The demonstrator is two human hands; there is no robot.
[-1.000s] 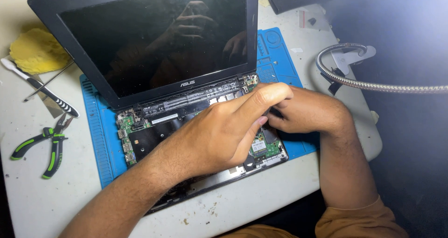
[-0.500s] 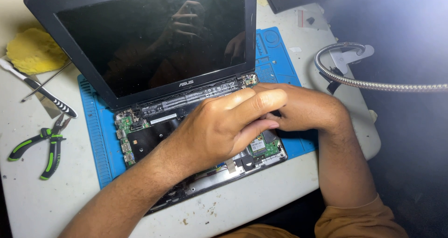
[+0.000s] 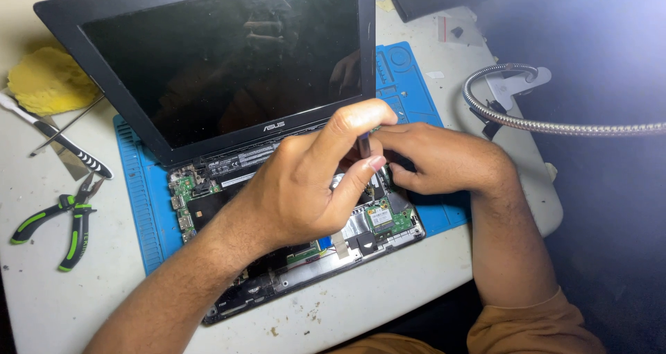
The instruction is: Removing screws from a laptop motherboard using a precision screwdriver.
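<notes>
With the black laptop already opened to its green circuit boards, a small dark part is pinched by the left hand, the right hand closed beside it, reassembly remaining.

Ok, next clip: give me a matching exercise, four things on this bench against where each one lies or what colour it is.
Things:
1. pliers
2. cloth
3. work mat
4. gooseneck lamp arm

Descriptions:
A. blue, under the opened laptop
B. yellow, at the far left corner
C. green and black handles, left of the mat
D. silver and flexible, coming in from the right

Pairs: 1-C, 2-B, 3-A, 4-D
</notes>
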